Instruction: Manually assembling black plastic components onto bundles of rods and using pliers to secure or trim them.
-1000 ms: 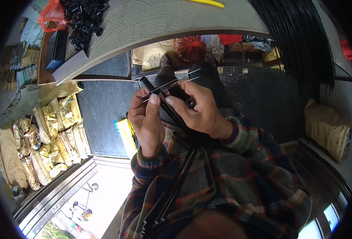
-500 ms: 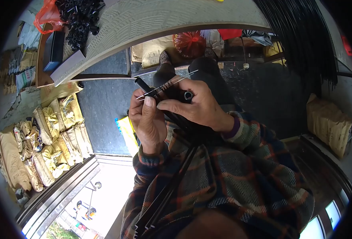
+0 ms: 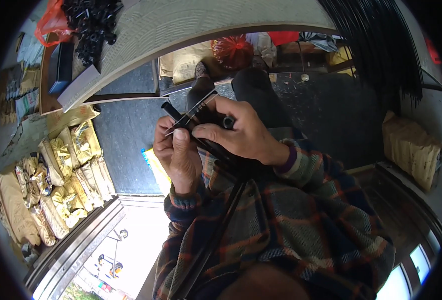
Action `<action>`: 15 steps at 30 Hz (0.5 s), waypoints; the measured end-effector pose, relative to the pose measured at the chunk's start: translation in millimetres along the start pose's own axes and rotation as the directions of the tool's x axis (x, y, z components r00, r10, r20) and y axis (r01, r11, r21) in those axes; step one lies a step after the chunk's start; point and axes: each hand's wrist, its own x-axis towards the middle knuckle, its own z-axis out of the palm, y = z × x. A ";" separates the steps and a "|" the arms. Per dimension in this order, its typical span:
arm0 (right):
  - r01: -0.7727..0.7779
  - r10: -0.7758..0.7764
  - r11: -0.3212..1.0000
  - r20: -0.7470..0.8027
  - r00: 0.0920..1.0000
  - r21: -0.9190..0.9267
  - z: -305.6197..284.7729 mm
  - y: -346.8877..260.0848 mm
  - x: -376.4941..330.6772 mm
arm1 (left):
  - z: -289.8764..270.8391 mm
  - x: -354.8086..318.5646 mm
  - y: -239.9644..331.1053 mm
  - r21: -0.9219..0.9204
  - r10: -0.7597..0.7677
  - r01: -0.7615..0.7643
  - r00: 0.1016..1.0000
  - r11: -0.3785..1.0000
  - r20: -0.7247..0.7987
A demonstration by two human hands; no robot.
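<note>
My left hand (image 3: pixel 178 160) is closed around a black tube (image 3: pixel 170 110) whose round end sticks up past the fingers. Thin metal rods (image 3: pixel 201 106) lie slantwise across it, between both hands. My right hand (image 3: pixel 253 135) is closed with its thumb pressed toward the left thumb. It grips the same rods and a second black tube, whose open ring end (image 3: pixel 228 122) shows among its fingers. Long thin black rods (image 3: pixel 233 202) run from beneath the hands down over my plaid jacket. How the pieces join is hidden by the fingers.
A pale table (image 3: pixel 191 19) spans the top, with a heap of small black parts (image 3: pixel 92 27) and a red plastic bag (image 3: pixel 52 22). Black rods (image 3: pixel 376 45) hang over its right end. Wrapped packages (image 3: pixel 63 175) lie left; a brown paper sack (image 3: pixel 411 150) stands right.
Both hands and the pieces have shifted slightly left in the picture, as has the background. The metal rods are now bunched closer together and tilted more steeply.
</note>
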 end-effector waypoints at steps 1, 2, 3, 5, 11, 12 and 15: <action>-0.003 0.003 1.000 -0.006 1.000 0.001 1.8 -0.5 -0.7 | -0.4 -1.6 -2.3 0.000 -0.006 0.006 1.000 1.000 0.002; 0.006 -0.007 1.000 -0.013 1.000 -0.028 3.6 -2.1 -1.8 | -0.9 -4.0 -6.2 -0.017 0.014 -0.014 0.999 1.000 -0.037; 0.014 -0.016 0.998 -0.022 1.000 -0.060 4.4 -2.5 -2.1 | -1.2 -4.7 -9.5 -0.037 0.031 -0.034 0.997 0.999 -0.074; 0.027 -0.024 0.999 -0.055 0.998 0.042 6.4 0.0 -0.9 | -2.3 -4.9 -9.5 -0.011 0.047 -0.048 0.997 0.999 -0.069; 0.020 -0.025 0.994 0.049 0.998 0.111 -9.8 2.9 -0.2 | 5.0 -2.6 -14.2 -0.008 0.043 -0.044 0.996 0.999 -0.081; 0.079 -0.080 0.996 0.029 0.996 0.048 -6.2 4.0 -0.7 | 4.6 -3.5 -11.9 -0.006 0.057 -0.058 0.994 0.998 -0.096; 0.186 -0.186 0.978 0.004 0.982 -0.094 2.0 0.8 -3.3 | 3.5 -6.5 -7.9 0.014 0.095 -0.094 0.990 0.995 -0.100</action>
